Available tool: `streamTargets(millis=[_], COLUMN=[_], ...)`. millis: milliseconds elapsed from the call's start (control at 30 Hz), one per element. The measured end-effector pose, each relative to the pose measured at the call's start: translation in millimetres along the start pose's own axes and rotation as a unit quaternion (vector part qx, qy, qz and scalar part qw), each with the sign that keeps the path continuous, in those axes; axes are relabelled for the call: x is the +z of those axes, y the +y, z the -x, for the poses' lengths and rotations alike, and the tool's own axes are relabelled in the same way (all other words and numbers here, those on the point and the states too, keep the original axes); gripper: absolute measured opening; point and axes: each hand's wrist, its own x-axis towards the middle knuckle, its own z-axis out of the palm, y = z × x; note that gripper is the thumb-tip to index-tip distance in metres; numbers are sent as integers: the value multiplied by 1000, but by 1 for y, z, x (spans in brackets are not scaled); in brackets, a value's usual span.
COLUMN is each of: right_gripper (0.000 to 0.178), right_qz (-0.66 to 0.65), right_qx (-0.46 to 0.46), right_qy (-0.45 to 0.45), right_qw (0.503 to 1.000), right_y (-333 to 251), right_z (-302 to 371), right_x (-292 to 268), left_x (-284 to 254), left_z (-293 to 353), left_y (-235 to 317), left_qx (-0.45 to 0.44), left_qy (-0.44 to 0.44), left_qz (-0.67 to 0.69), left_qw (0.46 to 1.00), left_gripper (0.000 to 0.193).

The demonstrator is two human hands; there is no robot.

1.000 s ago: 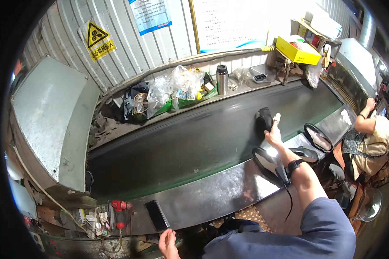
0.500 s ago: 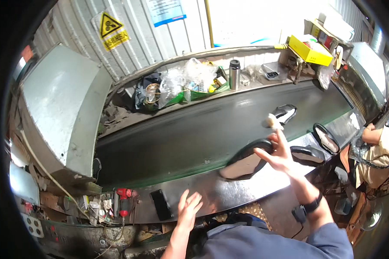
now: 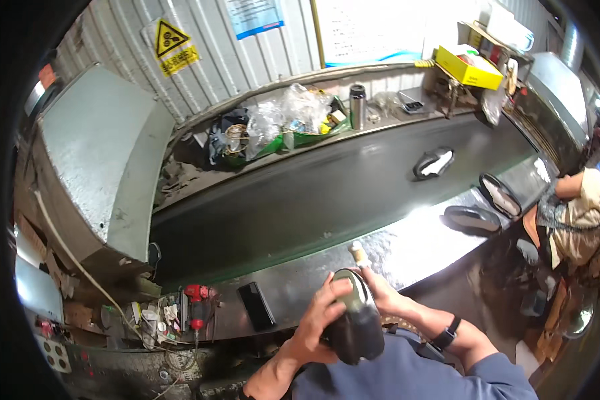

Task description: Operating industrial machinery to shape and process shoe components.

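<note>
Close in front of my body I hold a black shoe (image 3: 357, 333) in both hands, its pale opening tilted up. My left hand (image 3: 313, 319) wraps its near left side, fingers bent over the edge. My right hand (image 3: 381, 293) grips the far right side; a pale cover sits on one raised fingertip. Two more black shoes with light insides, a nearer shoe (image 3: 473, 219) and a farther shoe (image 3: 500, 195), lie on the metal ledge (image 3: 407, 237) to the right. Another black shoe (image 3: 434, 164) rests on the dark conveyor belt (image 3: 300, 200).
A black phone (image 3: 255, 305) and a red power tool (image 3: 197, 303) lie at left. Metal housings cover the belt's left end (image 3: 100, 160) and right end. Behind it stand plastic bags (image 3: 290, 120), a steel flask (image 3: 358, 107) and a yellow box (image 3: 469, 69). Another person (image 3: 580, 213) is at right.
My right hand has brought the large shoe from the ledge toward my body. My left hand has come up and right to grip it too. The shoe is now tilted.
</note>
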Motion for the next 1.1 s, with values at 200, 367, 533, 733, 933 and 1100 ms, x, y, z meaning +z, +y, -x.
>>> streamTargets(millis=[200, 367, 533, 733, 933, 1100], right_gripper=[75, 85, 119, 62, 50, 48], right_qz=[-9, 45, -294, -423, -412, -386], right_qx=[3, 174, -6, 302, 351, 384], right_qy=[-23, -149, -81, 46, 81, 89], right_qw=[1000, 972, 952, 853, 837, 834], right_y=[7, -33, -27, -66, -74, -77], right_z=[-4, 1, -15, -81, -78, -78], right_x=[10, 14, 2, 28, 31, 31], left_x=[0, -9, -24, 4, 7, 8], left_z=[11, 16, -3, 7, 4, 8], left_y=[11, 29, 8, -23, -24, -26], left_qx=[23, -20, -298, -453, -457, -457], left_qy=[16, 73, 248, 265, 243, 242], left_qz=[-22, -67, 170, 322, 301, 277], left_qw=[999, 995, 906, 788, 801, 810], left_gripper=[88, 92, 74, 46, 44, 45])
